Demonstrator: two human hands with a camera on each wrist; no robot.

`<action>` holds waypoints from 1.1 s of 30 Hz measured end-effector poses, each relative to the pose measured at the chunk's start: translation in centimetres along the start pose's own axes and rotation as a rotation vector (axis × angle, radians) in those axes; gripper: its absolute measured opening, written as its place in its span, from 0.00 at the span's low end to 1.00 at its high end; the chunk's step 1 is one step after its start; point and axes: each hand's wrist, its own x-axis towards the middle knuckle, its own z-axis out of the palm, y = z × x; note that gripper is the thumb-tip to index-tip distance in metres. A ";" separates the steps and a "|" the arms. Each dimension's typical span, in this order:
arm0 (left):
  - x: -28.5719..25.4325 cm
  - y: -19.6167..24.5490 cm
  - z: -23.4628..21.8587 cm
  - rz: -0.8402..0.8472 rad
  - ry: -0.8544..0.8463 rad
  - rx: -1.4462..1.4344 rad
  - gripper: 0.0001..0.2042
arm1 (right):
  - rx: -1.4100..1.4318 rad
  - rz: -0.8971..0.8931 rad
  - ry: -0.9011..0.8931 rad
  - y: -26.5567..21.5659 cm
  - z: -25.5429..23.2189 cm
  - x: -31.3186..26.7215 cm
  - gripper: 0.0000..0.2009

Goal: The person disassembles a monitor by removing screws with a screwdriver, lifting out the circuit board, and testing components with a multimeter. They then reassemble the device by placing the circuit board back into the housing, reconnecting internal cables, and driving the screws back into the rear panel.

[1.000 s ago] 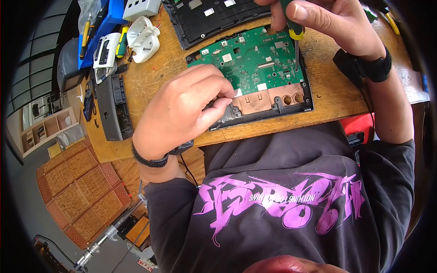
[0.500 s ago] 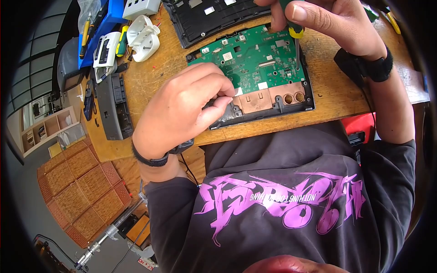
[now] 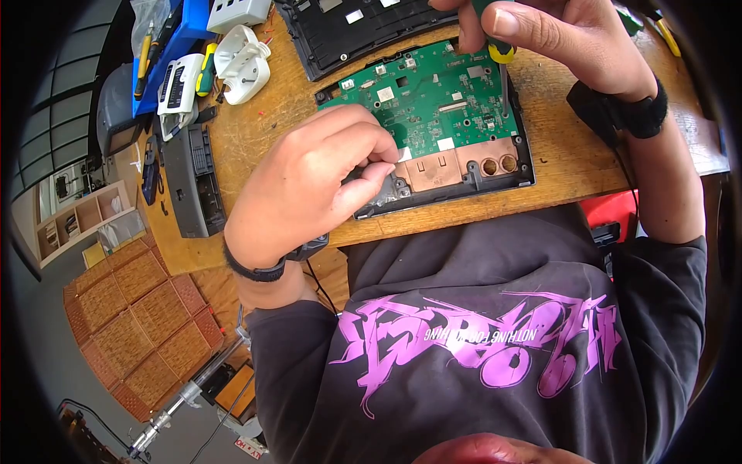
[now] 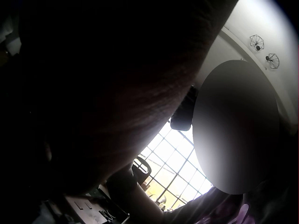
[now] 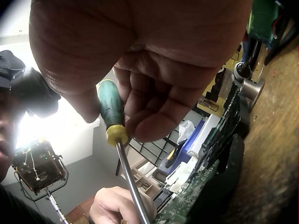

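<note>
A green circuit board [image 3: 421, 108] with a copper-coloured plate [image 3: 434, 172] along its near side lies in a black casing [image 3: 528, 158] on a wooden table. My right hand [image 3: 553, 39] holds a screwdriver [image 5: 112, 105] by its green and yellow handle, thumb on one side and fingers on the other. The shaft points down, its tip at the board's right edge. My left hand [image 3: 313, 174] is bent over the board's near left part, thumb and fingertips close together beside a white patch [image 3: 404, 155]. I cannot tell whether they pinch anything. The left wrist view is mostly dark.
A black cover [image 3: 348, 35] lies behind the casing. Toward the left are a dark grey housing [image 3: 193, 182], an open white plastic shell [image 3: 243, 68], another green-yellow handle [image 3: 206, 71] and a blue bin [image 3: 188, 35]. The table's near edge runs just below the casing.
The screwdriver's handle has tilted very slightly up and left, while its tip stays at the board's right edge. The casing has shifted slightly right. My left hand has hardly moved.
</note>
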 end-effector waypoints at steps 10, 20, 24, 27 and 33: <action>0.0 -0.1 -0.1 0.008 -0.009 0.014 0.08 | 0.083 -0.003 -0.019 0.4 0.0 0.1 0.17; 0.1 0.0 -0.1 -0.004 -0.020 0.015 0.08 | 0.060 -0.023 -0.027 0.4 0.1 0.2 0.17; 0.1 -0.1 -0.1 0.002 -0.018 0.014 0.08 | 0.031 -0.040 -0.027 0.6 -0.1 0.3 0.18; 0.1 -0.1 0.0 0.007 -0.015 0.013 0.08 | 0.036 -0.040 -0.043 0.7 -0.1 0.3 0.18; 0.1 0.0 -0.1 -0.004 -0.033 0.018 0.07 | 0.014 -0.019 -0.022 0.3 0.2 0.2 0.18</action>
